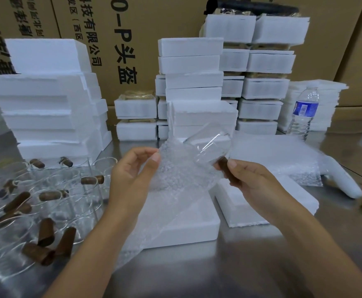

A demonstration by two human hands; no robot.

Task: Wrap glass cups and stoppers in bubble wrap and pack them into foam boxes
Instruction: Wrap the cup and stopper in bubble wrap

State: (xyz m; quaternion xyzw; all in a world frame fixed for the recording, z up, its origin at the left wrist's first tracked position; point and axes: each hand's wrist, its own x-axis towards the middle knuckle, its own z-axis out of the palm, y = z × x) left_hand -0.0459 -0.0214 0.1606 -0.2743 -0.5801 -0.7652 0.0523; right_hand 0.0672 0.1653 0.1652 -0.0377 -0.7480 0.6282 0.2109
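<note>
Right grip [243, 175] pinching brown stopper [225, 168] and glass cup [210, 147]; cup's long axis tilts up-left, far of it. Left grip [132, 175] pinches bubble wrap [175, 179] edge, left of cup. Foam box [188, 224] waits below on surface.

Table: steel top [229, 265].
Left: glass cups [53, 190], brown stoppers [46, 232].
Centre: open foam box [182, 224].
Far: foam stacks [46, 97], water bottle [303, 112].
</note>
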